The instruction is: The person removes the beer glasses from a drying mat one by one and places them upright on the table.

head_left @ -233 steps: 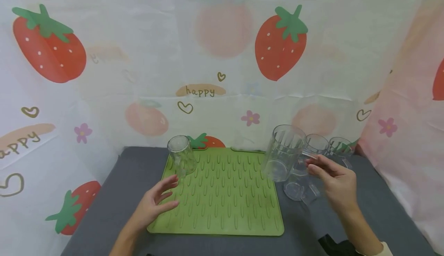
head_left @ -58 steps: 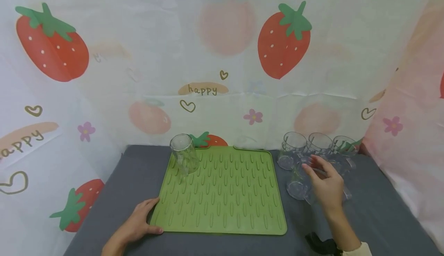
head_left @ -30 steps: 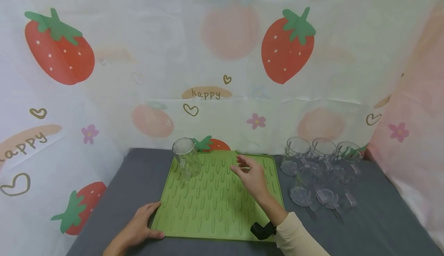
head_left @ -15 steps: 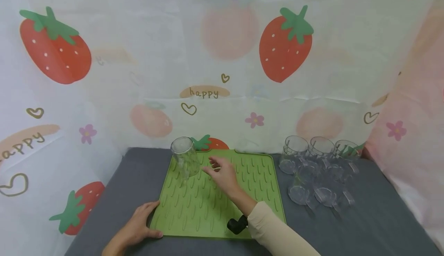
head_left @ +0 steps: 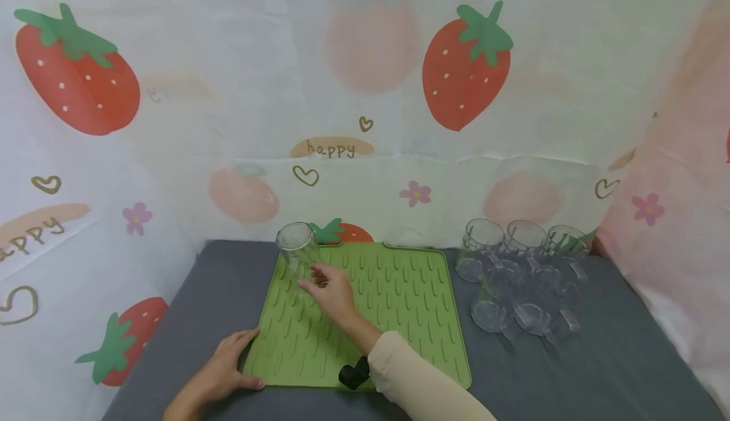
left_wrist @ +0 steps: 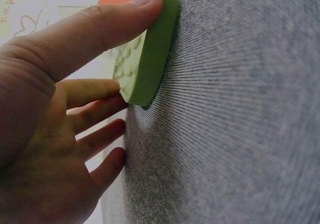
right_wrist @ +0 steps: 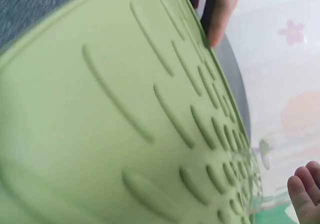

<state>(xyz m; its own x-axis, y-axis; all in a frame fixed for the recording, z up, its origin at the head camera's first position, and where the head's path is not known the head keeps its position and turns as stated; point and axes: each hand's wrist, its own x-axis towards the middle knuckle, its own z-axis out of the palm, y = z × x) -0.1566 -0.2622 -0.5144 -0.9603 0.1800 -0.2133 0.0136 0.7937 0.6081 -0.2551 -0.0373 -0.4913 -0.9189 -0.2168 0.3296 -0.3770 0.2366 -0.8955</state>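
A clear glass mug (head_left: 299, 250) stands on the far left of the ridged green mat (head_left: 393, 319). My right hand (head_left: 333, 291) reaches across the mat, its thumb and loosely bent fingertips right beside the mug's lower front. In the right wrist view, those fingers (right_wrist: 305, 186) show at the lower right, close to the faint outline of the glass. My left hand (head_left: 222, 364) rests at the mat's near-left corner. Its thumb (left_wrist: 115, 27) lies along the front edge, while the straight fingers (left_wrist: 95, 92) touch the corner's side.
On the right of the dark grey tablecloth (head_left: 616, 357) stand several clear glass mugs (head_left: 485, 253), grouped in rows. A white curtain (head_left: 365, 110) printed with strawberries hangs behind the table. A black wrist device (head_left: 355, 373) sits at the right sleeve.
Earlier, a clear mug was held up by my right hand above the right side; it now stands among the others. The right hand has swept left to the single mug; the left settled on the mat.
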